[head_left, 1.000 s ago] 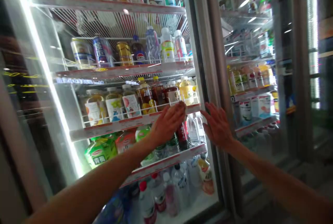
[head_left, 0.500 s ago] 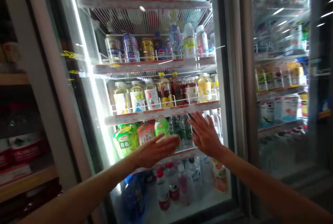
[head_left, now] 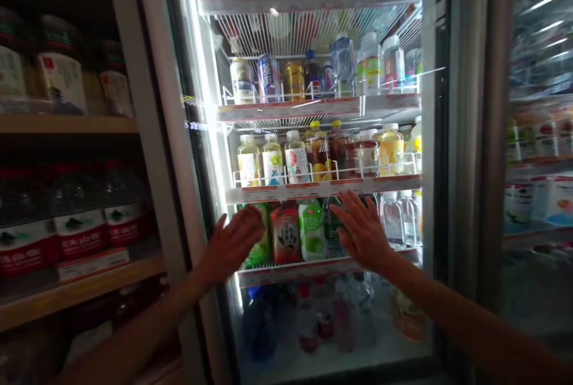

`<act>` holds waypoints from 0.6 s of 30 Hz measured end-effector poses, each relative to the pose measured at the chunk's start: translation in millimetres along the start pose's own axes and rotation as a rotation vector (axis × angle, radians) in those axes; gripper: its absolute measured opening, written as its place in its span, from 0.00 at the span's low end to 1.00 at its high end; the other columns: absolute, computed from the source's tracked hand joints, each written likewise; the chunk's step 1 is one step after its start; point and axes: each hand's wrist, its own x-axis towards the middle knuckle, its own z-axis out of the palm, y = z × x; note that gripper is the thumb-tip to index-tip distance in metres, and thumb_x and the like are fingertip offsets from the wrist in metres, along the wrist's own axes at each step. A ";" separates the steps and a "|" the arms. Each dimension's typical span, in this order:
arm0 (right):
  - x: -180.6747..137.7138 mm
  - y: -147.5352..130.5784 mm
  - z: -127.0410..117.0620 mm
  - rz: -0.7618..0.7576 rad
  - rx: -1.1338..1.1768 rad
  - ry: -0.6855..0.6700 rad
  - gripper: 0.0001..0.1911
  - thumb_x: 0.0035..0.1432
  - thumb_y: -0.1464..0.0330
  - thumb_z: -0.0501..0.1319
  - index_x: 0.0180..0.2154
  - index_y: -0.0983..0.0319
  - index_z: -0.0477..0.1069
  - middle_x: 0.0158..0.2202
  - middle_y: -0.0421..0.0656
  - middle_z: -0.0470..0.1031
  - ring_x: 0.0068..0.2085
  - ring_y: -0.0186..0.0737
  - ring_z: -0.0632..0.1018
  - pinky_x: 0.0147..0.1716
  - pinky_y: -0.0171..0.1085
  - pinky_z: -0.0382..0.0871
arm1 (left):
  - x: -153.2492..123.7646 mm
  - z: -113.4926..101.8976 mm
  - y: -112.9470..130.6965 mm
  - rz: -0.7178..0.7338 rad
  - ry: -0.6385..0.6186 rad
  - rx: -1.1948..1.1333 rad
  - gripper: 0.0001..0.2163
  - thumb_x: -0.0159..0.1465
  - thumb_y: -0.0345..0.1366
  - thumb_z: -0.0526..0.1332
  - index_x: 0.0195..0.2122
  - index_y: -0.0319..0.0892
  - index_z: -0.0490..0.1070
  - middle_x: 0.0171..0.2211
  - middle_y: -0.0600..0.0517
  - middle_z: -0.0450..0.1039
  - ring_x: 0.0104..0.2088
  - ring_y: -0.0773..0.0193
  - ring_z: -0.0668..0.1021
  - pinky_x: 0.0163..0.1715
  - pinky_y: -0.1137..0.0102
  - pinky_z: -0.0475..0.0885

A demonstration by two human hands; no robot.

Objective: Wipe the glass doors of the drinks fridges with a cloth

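My left hand [head_left: 233,243] is raised in front of the lit drinks fridge, its thumb apart from the fingers and nothing in it. It partly covers a green bottle [head_left: 259,248] on the fourth shelf down. Farther right, my right hand [head_left: 364,234] has its fingers spread and holds nothing. It overlaps a clear bottle [head_left: 332,227] on the same shelf. Between the hands stand a red-labelled bottle [head_left: 285,233] and a green-and-white bottle [head_left: 312,230]. Whether either hand touches glass I cannot tell.
Juice bottles [head_left: 273,159] and tea bottles line the shelf above, cans [head_left: 295,80] the one higher. Dim bottles [head_left: 308,319] stand at the fridge bottom. At left, a wooden shelf [head_left: 80,286] bears red-labelled water bottles [head_left: 74,212]. A metal door frame [head_left: 474,134] rises at right.
My view has swung left, so the fridge sits farther right and more of the left shelves shows. My left hand has moved left, away from my right hand, which stays raised and spread.
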 end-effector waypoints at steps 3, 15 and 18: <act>2.8 -3.1 3.2 -0.037 0.003 -0.003 0.28 0.60 0.69 0.50 0.61 0.58 0.50 0.63 0.50 0.53 0.66 0.46 0.49 0.61 0.55 0.45 | -18.4 -1.1 7.7 0.333 -0.129 -0.083 0.17 0.63 0.35 0.51 0.53 0.52 0.65 0.62 0.59 0.54 0.65 0.66 0.47 0.64 0.61 0.40; -1.9 2.8 5.0 0.013 0.002 0.005 0.25 0.59 0.70 0.51 0.59 0.59 0.54 0.64 0.50 0.51 0.65 0.47 0.51 0.60 0.55 0.46 | 12.7 6.1 13.3 0.038 -0.015 0.040 0.19 0.62 0.34 0.54 0.56 0.49 0.62 0.62 0.53 0.55 0.65 0.62 0.48 0.64 0.57 0.42; -9.0 8.4 1.4 0.047 -0.003 0.029 0.26 0.59 0.70 0.51 0.59 0.58 0.53 0.64 0.49 0.50 0.65 0.47 0.51 0.60 0.54 0.46 | 20.3 8.5 14.6 -0.112 0.071 0.037 0.20 0.61 0.33 0.56 0.55 0.46 0.62 0.63 0.50 0.54 0.65 0.59 0.47 0.63 0.56 0.43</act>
